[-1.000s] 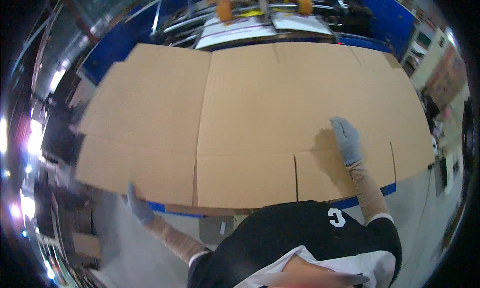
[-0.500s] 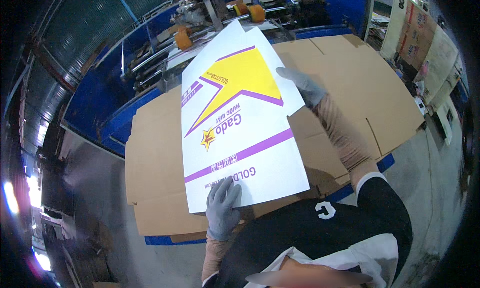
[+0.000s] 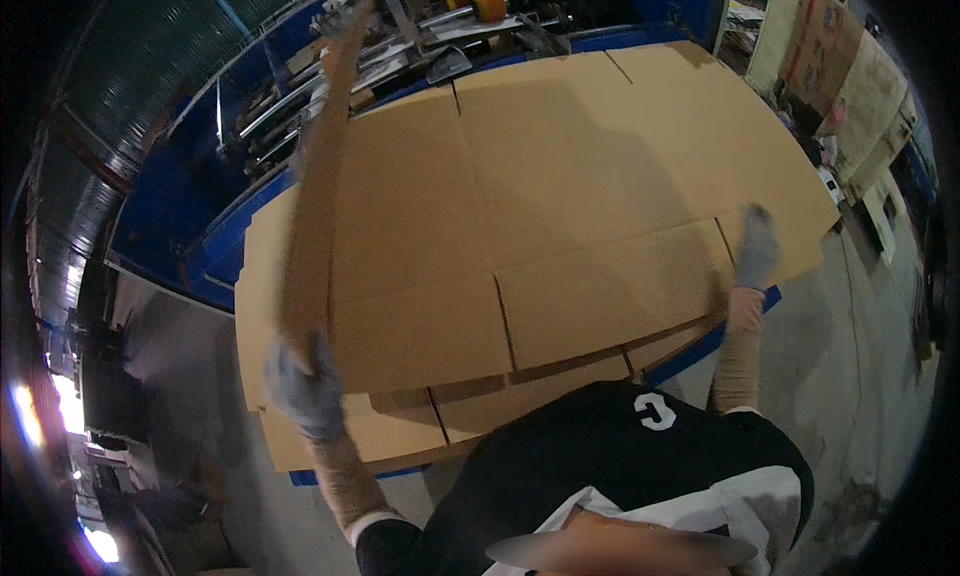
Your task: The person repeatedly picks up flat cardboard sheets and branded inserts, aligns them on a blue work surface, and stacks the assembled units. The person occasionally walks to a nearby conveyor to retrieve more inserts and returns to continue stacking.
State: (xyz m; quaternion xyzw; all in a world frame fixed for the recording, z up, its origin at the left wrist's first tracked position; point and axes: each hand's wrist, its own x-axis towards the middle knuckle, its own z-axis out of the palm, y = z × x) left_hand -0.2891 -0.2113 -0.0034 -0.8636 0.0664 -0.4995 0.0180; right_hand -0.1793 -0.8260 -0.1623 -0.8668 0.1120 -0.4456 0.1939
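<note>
My left hand [image 3: 305, 386], in a grey glove, is closed on the near end of a cardboard sheet [image 3: 325, 216]. The sheet stands steeply tilted, nearly edge-on to me, so only a narrow brown strip of it shows; its printed face is hidden. Over the right near part of the flat cardboard stack [image 3: 590, 166] is my right hand [image 3: 757, 248], also gloved and a little blurred. It holds no sheet, and its fingers point away from me; whether it touches the cardboard I cannot tell. The stack's top sheet lies plain brown side up, with creases and slots.
Behind the stack stands a blue machine [image 3: 180, 211] with metal rods and orange rollers [image 3: 488, 4]. Blue edges [image 3: 690, 351] show beneath the cardboard. Boards with brown cardboard [image 3: 820, 51] stand at the far right. Grey floor [image 3: 800, 376] lies around.
The white, yellow and purple printed sheet has swung left and tipped up edge-on in my left hand. My right hand has let go of it and moved right and nearer.
</note>
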